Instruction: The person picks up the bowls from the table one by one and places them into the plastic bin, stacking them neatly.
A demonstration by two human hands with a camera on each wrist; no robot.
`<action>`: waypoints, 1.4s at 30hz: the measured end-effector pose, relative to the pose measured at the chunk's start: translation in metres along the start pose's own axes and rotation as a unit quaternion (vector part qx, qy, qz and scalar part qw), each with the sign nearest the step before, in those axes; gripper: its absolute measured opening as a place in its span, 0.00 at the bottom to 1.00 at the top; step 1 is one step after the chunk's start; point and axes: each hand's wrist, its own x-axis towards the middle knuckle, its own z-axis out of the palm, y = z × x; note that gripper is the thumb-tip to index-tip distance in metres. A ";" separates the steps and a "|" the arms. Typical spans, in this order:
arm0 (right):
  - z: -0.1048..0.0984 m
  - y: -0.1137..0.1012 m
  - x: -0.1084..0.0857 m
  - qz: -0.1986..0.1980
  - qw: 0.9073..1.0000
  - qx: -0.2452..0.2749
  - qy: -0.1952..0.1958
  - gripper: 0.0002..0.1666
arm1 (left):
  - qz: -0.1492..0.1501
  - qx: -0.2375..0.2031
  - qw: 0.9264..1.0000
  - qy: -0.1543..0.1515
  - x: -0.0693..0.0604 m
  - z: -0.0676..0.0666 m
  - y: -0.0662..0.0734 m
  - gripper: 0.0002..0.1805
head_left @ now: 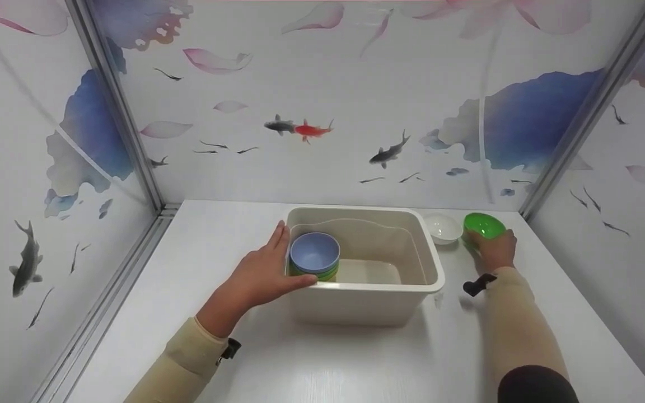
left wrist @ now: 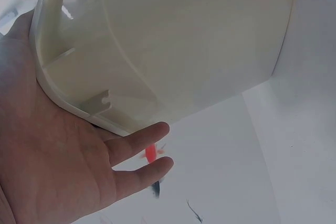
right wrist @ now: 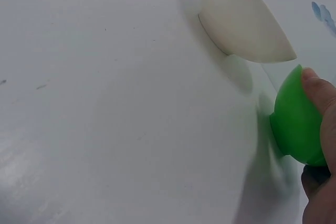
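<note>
A cream plastic bin (head_left: 356, 305) stands on the white table. Inside it, at the left, is a stack of bowls with a blue bowl (head_left: 315, 252) on top and green and yellow rims below. My left hand (head_left: 261, 274) rests against the bin's near left corner, thumb along the front rim and fingers stretched along the left side. To the right of the bin, my right hand (head_left: 493, 249) grips a green bowl (right wrist: 299, 119), thumb at its rim. Whether that bowl touches the table cannot be told. A white bowl (head_left: 444, 228) sits between the bin and the green bowl.
White panels (head_left: 322, 179) printed with fish and petals enclose the table (head_left: 322, 369) at the back and both sides. Metal frame posts (head_left: 126, 112) stand at the corners. The white bowl is close to the bin's right wall.
</note>
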 end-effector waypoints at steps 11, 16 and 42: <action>0.008 0.006 -0.007 -0.011 0.998 0.027 0.052 0.70 | 0.007 0.002 1.000 0.003 0.001 0.002 -0.003 0.76; 0.007 0.008 -0.009 -0.016 0.998 0.025 0.058 0.70 | 0.007 -0.002 1.000 0.001 0.000 0.000 -0.001 0.76; -0.027 0.037 0.029 -0.076 0.996 -0.045 -0.009 0.72 | 0.008 -0.004 1.000 0.006 0.001 0.003 -0.003 0.74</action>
